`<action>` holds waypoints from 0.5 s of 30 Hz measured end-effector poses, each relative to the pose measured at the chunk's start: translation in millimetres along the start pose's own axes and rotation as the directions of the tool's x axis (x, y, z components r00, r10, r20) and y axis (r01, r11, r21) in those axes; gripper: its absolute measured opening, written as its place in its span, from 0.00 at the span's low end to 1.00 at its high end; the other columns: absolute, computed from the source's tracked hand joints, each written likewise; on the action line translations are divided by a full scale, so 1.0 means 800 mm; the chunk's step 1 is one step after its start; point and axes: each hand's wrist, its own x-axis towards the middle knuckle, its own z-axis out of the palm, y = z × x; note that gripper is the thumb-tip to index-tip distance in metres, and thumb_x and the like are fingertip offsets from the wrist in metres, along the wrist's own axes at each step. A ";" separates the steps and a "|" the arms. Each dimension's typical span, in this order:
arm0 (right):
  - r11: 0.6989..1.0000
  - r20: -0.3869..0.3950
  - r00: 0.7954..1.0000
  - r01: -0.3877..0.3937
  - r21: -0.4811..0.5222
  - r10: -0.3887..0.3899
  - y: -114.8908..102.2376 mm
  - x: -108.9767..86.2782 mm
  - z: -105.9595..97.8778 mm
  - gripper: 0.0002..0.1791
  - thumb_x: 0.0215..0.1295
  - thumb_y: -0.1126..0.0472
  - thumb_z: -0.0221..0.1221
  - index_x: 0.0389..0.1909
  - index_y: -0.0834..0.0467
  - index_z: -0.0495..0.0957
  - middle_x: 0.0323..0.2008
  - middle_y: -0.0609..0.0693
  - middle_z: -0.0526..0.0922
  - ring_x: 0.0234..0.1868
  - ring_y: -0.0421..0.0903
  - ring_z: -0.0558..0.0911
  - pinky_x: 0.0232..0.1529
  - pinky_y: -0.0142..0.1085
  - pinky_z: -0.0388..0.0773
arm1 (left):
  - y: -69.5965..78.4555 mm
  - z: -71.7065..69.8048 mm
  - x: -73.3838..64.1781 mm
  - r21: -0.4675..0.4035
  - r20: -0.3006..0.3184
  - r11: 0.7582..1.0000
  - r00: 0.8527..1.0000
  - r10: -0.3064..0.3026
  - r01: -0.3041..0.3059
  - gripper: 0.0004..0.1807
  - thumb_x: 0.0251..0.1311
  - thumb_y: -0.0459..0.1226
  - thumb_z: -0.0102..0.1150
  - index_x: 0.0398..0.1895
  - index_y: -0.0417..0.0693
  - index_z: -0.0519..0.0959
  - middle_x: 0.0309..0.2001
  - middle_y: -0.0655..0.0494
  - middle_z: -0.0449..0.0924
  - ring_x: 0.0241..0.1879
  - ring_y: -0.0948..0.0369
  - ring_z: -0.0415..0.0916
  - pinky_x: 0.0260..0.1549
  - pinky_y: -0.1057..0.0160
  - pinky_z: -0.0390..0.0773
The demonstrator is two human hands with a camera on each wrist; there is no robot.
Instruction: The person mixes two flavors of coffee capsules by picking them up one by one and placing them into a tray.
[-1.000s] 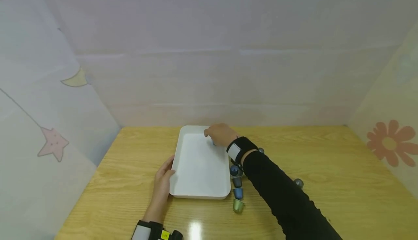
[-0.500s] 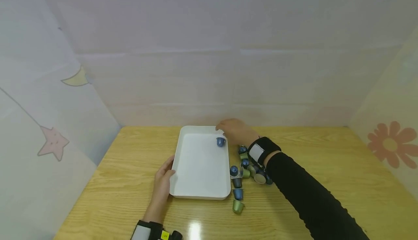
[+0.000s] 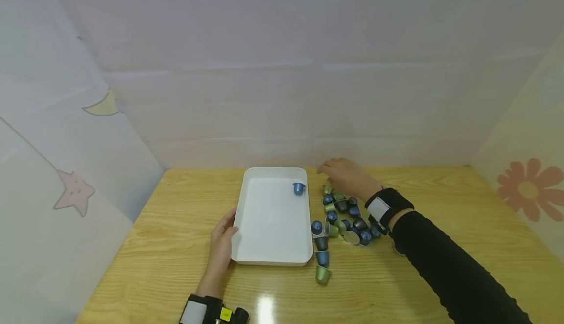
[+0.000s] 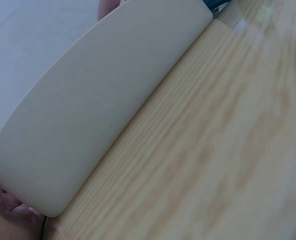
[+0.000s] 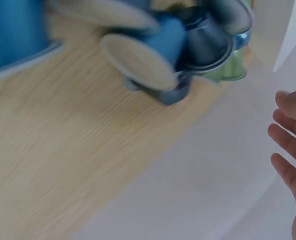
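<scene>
My left hand (image 3: 223,240) grips the left side of a white rectangular tray (image 3: 270,226), thumb at the rim. In the left wrist view the tray's outer wall (image 4: 98,95) fills the upper left, with part of that hand (image 4: 13,212) at its corner. A single blue coffee capsule (image 3: 298,189) lies inside the tray near the far right corner. Over the far end of a capsule pile, my right hand (image 3: 348,176) holds nothing; its fingers (image 5: 287,142) look relaxed and spread in the right wrist view. A green capsule (image 3: 328,189) lies just below it.
Blue, green and dark capsules (image 3: 360,223) lie heaped on the wooden table (image 3: 176,245), right of the tray. Along the tray's right edge runs a short row ending in a green capsule (image 3: 323,275). A pale wall (image 3: 282,118) closes off the table's back edge.
My right hand has let go of the blue capsule in the tray and drawn away to the right, over the pile. The left hand stays on the tray.
</scene>
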 end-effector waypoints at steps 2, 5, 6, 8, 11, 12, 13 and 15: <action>1.000 0.007 1.000 -0.008 0.006 0.008 0.005 -0.009 0.003 0.19 0.53 0.67 0.65 0.48 0.60 0.77 0.45 0.54 0.80 0.47 0.53 0.78 0.50 0.45 0.72 | -0.001 0.000 0.001 0.006 0.000 1.000 1.000 -0.001 0.001 0.27 0.62 0.24 0.35 0.66 0.35 0.60 0.67 0.41 0.58 0.66 0.51 0.55 0.48 0.77 0.64; 1.000 0.011 1.000 -0.014 -0.014 0.014 0.014 -0.020 0.010 0.19 0.52 0.67 0.65 0.47 0.60 0.77 0.43 0.54 0.80 0.44 0.52 0.78 0.48 0.45 0.73 | -0.001 -0.001 0.001 0.015 0.003 1.000 1.000 0.004 -0.004 0.26 0.62 0.24 0.35 0.66 0.34 0.60 0.67 0.40 0.57 0.66 0.51 0.54 0.49 0.78 0.63; 1.000 0.012 1.000 -0.018 -0.017 0.018 0.016 -0.024 0.013 0.19 0.52 0.66 0.66 0.47 0.60 0.78 0.43 0.54 0.80 0.43 0.52 0.79 0.48 0.45 0.74 | -0.001 -0.002 0.001 0.018 0.004 1.000 1.000 0.002 -0.002 0.26 0.62 0.24 0.36 0.66 0.34 0.60 0.67 0.40 0.57 0.66 0.51 0.54 0.49 0.78 0.63; 0.999 0.013 1.000 -0.024 -0.028 0.024 0.021 -0.030 0.018 0.19 0.51 0.66 0.66 0.46 0.59 0.78 0.42 0.53 0.80 0.42 0.51 0.79 0.46 0.45 0.74 | 0.000 -0.003 0.001 0.026 0.003 1.000 1.000 0.000 0.000 0.26 0.62 0.24 0.36 0.66 0.34 0.60 0.67 0.41 0.57 0.66 0.51 0.55 0.50 0.77 0.63; 0.999 0.020 0.999 -0.039 -0.030 0.040 0.025 -0.038 0.025 0.18 0.52 0.65 0.66 0.46 0.59 0.78 0.41 0.53 0.81 0.41 0.51 0.79 0.45 0.44 0.75 | -0.001 -0.005 0.001 0.034 0.006 0.999 1.000 -0.003 0.002 0.26 0.63 0.24 0.37 0.66 0.34 0.60 0.67 0.41 0.58 0.66 0.51 0.55 0.51 0.76 0.62; 0.999 0.027 0.999 -0.046 -0.027 0.047 0.025 -0.040 0.026 0.18 0.52 0.64 0.66 0.46 0.59 0.78 0.41 0.53 0.81 0.40 0.50 0.79 0.45 0.44 0.75 | -0.001 -0.006 0.002 0.034 0.003 0.999 1.000 -0.004 0.004 0.26 0.63 0.24 0.37 0.66 0.34 0.60 0.67 0.41 0.58 0.66 0.51 0.55 0.51 0.75 0.62; 0.998 0.030 0.998 -0.049 -0.028 0.050 0.025 -0.042 0.027 0.18 0.52 0.64 0.66 0.46 0.59 0.78 0.41 0.52 0.81 0.40 0.50 0.79 0.44 0.44 0.75 | -0.001 -0.006 0.002 0.035 0.001 0.999 1.000 -0.004 0.004 0.26 0.63 0.24 0.37 0.66 0.34 0.60 0.67 0.41 0.58 0.66 0.51 0.55 0.51 0.76 0.62; 0.998 0.034 0.998 -0.053 -0.025 0.054 0.026 -0.045 0.029 0.18 0.52 0.64 0.66 0.46 0.59 0.78 0.40 0.52 0.81 0.39 0.50 0.79 0.44 0.44 0.75 | -0.001 -0.006 0.002 0.033 -0.002 0.999 1.000 -0.002 0.002 0.26 0.62 0.24 0.37 0.66 0.34 0.60 0.67 0.41 0.58 0.66 0.51 0.55 0.52 0.75 0.62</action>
